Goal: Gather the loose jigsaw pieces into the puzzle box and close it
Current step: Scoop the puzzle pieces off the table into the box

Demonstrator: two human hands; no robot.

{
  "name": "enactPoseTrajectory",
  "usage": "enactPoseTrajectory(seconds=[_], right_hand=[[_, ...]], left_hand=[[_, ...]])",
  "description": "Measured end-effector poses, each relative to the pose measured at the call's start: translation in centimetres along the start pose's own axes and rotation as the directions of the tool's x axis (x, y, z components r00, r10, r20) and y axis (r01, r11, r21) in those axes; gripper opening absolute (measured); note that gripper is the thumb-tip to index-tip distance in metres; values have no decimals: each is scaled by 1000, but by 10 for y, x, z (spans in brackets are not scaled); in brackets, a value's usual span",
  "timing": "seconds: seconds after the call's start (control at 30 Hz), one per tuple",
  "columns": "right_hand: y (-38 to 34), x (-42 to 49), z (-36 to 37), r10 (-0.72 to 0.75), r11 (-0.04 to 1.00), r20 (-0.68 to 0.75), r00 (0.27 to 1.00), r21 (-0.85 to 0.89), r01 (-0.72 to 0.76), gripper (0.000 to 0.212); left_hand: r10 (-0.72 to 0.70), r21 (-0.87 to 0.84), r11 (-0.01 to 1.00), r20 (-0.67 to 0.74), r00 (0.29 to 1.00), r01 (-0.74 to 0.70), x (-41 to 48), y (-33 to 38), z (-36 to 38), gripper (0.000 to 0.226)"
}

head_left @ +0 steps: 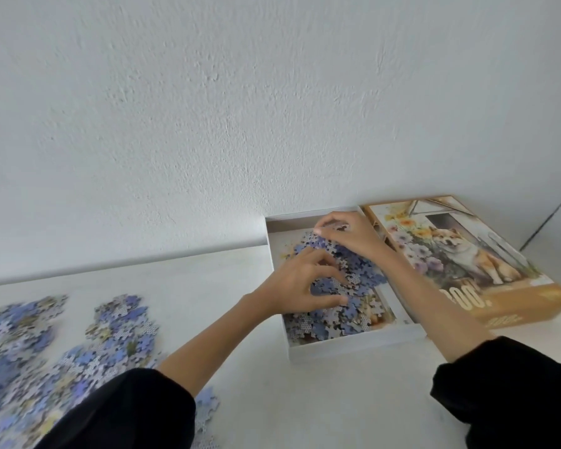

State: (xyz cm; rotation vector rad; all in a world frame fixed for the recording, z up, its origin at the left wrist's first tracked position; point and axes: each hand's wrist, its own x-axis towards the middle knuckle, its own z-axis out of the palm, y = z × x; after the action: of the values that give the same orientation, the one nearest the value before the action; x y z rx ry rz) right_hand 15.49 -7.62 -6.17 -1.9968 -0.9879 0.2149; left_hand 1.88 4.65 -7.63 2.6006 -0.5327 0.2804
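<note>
I see both hands in the open puzzle box. The left hand has its grip curled around the boxed pieces. The right hand, near the far wall, seems to pinch some too. Loose pieces lie on the surface at the left.

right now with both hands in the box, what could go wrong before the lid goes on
1. The heap of pieces is bunched in the middle of the box tray under the left hand and right hand; if it is left humped, the lid may not seat flat.
2. The left sleeve passes over the loose pieces on the table; a careless swing could drag or scatter some.
</note>
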Motion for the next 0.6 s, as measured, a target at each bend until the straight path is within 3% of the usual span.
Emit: enactPoseTrajectory(seconds=[0.27, 0.6], right_hand=[[-13, -6, -1, -20, 999, -95, 995, 44, 24, 13], [-75, -19, 21, -33, 995, -124, 992, 93, 45, 9]], left_hand=[[-4, -207, 978, -132, 991, -24, -1, 13, -14, 29], [-41, -243, 970, -265, 963, -26, -57, 28, -75, 18]])
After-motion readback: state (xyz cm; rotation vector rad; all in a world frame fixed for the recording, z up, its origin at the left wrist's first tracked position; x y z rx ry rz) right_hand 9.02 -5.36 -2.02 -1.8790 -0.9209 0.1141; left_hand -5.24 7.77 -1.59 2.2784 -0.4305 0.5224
